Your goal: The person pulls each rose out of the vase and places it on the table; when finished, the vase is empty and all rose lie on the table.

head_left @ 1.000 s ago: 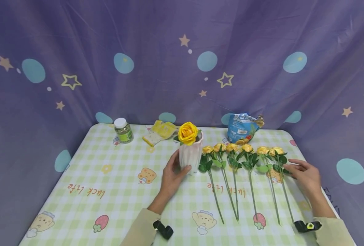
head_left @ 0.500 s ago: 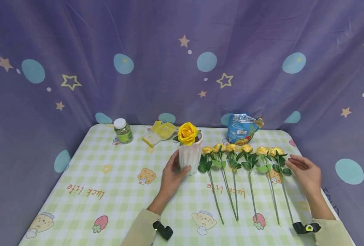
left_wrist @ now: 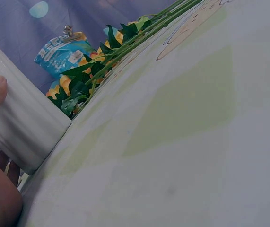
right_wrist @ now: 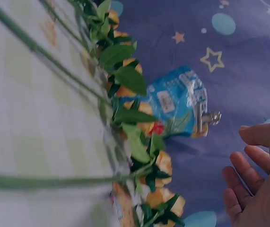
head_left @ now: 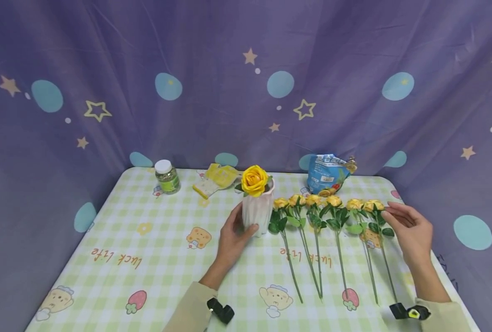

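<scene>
My left hand [head_left: 232,240] grips a white, ribbed vase [head_left: 256,216] from its left side, with the thumb [left_wrist: 0,87] across its front. One large, bright yellow rose [head_left: 254,180] stands in the vase, its bloom leaning over the rim. To the right, several paler yellow roses on long green stems lie side by side on the table. Beside the bloom of the rightmost rose [head_left: 373,205] is my right hand [head_left: 412,234]; its fingers are loosely bent and hold nothing. In the right wrist view, a gap shows between the thumb [right_wrist: 260,135] and the fingers.
A blue bag [head_left: 327,175] with a metal clip [right_wrist: 211,117] stands behind the roses. At the back left are a jar [head_left: 167,177] with a white lid and a yellow-and-white packet [head_left: 217,179]. A purple curtain [head_left: 213,124] hangs behind the checked tablecloth [head_left: 167,276].
My right hand has shifted a little toward the back of the table, from beside the rightmost rose's leaves to beside its bloom. The left hand and vase have stayed put.
</scene>
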The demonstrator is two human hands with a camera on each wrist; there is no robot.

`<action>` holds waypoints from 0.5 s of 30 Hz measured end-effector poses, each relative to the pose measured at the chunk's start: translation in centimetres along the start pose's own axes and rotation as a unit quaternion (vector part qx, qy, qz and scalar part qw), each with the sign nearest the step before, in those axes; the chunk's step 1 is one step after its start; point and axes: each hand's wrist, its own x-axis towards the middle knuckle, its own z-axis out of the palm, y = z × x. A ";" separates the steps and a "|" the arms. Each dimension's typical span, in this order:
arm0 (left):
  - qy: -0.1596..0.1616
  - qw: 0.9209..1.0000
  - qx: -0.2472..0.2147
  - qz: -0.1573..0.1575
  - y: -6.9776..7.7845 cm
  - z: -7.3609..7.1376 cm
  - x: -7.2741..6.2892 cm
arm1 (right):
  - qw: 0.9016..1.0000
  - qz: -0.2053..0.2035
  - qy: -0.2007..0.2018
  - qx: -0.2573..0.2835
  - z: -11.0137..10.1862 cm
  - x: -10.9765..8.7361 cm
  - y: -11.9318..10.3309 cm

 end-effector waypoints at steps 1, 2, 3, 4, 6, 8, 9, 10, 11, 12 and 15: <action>0.000 1.000 -0.001 0.000 0.0 0.0 0.0 | 1.000 -0.010 0.002 0.012 0.3 -0.3 -0.3; 0.000 1.000 0.000 -0.001 0.1 0.0 0.0 | 1.000 -0.020 0.004 0.021 0.6 -0.5 -0.7; 0.000 1.000 0.000 -0.002 0.1 0.0 -0.1 | 0.999 -0.031 0.006 0.030 0.9 -0.7 -1.0; 0.001 1.000 0.001 -0.003 0.1 0.0 -0.1 | 0.998 -0.043 0.008 0.035 1.1 -1.0 -1.3; 0.001 1.000 0.003 -0.002 0.1 0.0 -0.1 | 0.997 -0.070 0.008 0.035 1.7 -1.4 -1.9; 0.002 1.000 0.005 -0.002 0.0 0.1 -0.1 | 0.995 -0.095 0.006 0.039 2.1 -2.0 -2.5; 0.002 1.000 0.006 -0.002 0.0 0.1 -0.1 | 0.993 -0.109 0.002 0.044 2.4 -2.2 -2.8; 0.002 1.000 0.007 -0.002 0.0 0.1 -0.1 | 0.991 -0.122 -0.003 0.050 2.6 -2.5 -3.1; 0.002 1.000 0.006 -0.002 0.0 0.1 -0.1 | 0.989 -0.135 -0.010 0.061 2.9 -2.7 -3.4; 0.002 1.000 0.007 -0.003 0.1 0.1 -0.1 | 0.986 -0.147 -0.017 0.077 3.1 -3.0 -3.7; 0.002 1.000 0.005 -0.002 0.1 0.0 0.0 | 0.977 -0.182 -0.040 0.101 3.9 -3.6 -4.5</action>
